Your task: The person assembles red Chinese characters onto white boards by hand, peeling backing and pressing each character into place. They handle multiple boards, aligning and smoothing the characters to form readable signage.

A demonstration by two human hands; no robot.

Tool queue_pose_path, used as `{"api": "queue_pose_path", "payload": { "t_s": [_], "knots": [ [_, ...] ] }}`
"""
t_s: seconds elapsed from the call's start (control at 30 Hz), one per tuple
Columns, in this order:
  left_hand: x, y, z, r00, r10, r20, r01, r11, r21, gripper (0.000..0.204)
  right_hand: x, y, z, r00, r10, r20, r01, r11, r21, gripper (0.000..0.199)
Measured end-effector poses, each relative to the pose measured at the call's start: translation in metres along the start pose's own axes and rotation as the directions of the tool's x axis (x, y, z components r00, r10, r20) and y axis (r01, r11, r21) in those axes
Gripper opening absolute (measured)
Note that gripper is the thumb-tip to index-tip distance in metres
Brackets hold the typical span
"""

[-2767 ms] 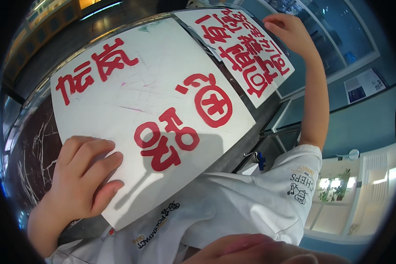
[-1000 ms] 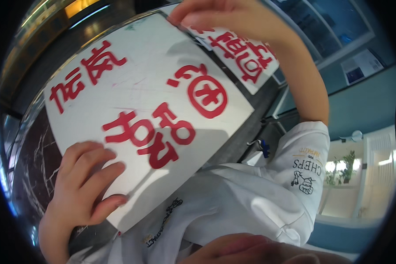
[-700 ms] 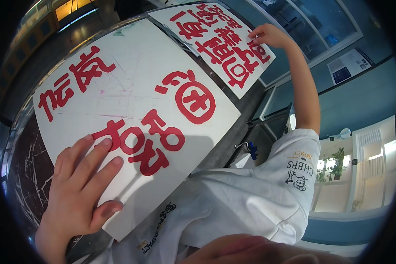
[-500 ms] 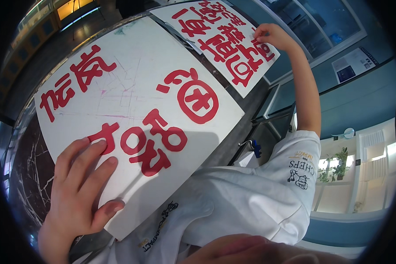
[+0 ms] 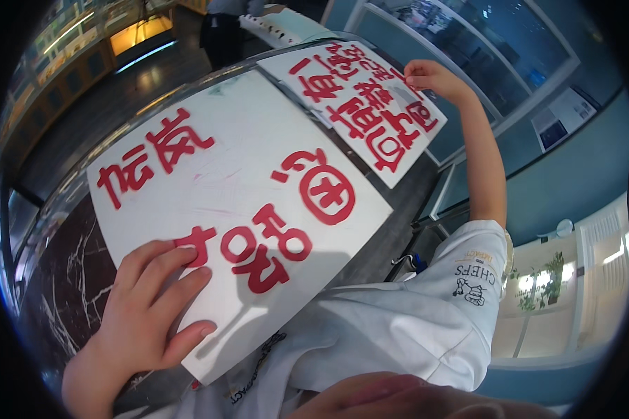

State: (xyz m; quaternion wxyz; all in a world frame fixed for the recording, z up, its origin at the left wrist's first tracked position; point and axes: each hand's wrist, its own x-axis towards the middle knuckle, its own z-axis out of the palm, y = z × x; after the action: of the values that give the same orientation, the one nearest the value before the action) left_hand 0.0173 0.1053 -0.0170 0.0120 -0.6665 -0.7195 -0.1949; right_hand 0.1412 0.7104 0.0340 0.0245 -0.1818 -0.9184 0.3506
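A red cut-out character (image 5: 204, 237) lies on the near white board (image 5: 248, 115), partly under the fingers of the open, spread left hand (image 5: 140, 311). The right hand (image 5: 437, 78) curls over the far white board (image 5: 278, 65); whether it grips anything is unclear. Both boards rest on a dark counter (image 5: 369, 262).

At lower left, a dark surface (image 5: 59, 279) with white veins. Toward the top left, a glowing amber panel (image 5: 143, 36) stands above a dark floor (image 5: 171, 73). At top centre, another person (image 5: 222, 38) in dark trousers, partly cropped, is beside a pale surface (image 5: 307, 26). On the right, a large window (image 5: 444, 28), a teal wall (image 5: 538, 178), a posted notice (image 5: 562, 126) and a leafy green plant (image 5: 551, 279) against brightness.
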Motion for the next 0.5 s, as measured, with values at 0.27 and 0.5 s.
{"api": "queue_pose_path", "payload": {
  "t_s": [0.27,0.5],
  "knots": [
    [-0.004,0.002,-0.004,0.997,0.067,0.029,-0.067,0.998,0.000,0.046,0.018,-0.173,0.158,0.956,-0.287,-0.066,0.282,0.826,0.488,0.021],
    [0.000,-0.005,-0.006,0.996,0.057,0.070,-0.061,0.997,0.045,0.049,0.053,-0.223,0.234,0.969,-0.192,0.157,0.134,0.939,0.318,0.016]
  ]
}}
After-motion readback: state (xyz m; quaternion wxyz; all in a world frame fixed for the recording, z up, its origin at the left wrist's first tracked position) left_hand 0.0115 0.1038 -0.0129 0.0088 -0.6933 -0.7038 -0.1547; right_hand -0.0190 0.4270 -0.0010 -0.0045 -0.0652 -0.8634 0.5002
